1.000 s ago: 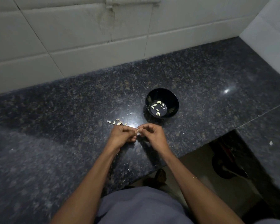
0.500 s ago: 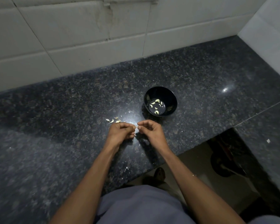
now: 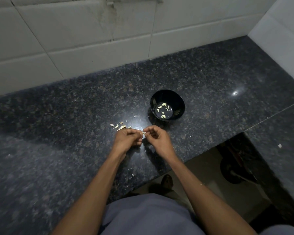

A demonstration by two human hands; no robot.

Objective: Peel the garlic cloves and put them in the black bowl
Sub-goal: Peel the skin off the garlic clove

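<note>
While pinching one small garlic clove between the fingertips at frame centre, left hand and right hand both curled tight, knuckles nearly touching, just above the dark speckled counter. Black bowl up and to the right of the hands, near but apart, several peeled cloves already lying in its bottom. More cloves or skins scattered just above and left of the left hand.

Likely trouble: clove slipping out of the pinch, being small and probably slick once bare, and dropping past the counter edge at lower centre onto the floor. Loose skin sticking to fingers and riding along into the bowl. Peeled and unpeeled pieces getting mixed, since the scatter on the counter sits so close to the working spot.

Hard to tell: how much skin remains on the held clove, mostly covered by fingers. Scatter at left too small to sort into cloves and peel. Dim light and glare spot near the hands washing out detail. Dark shapes under the counter at lower right unreadable.
</note>
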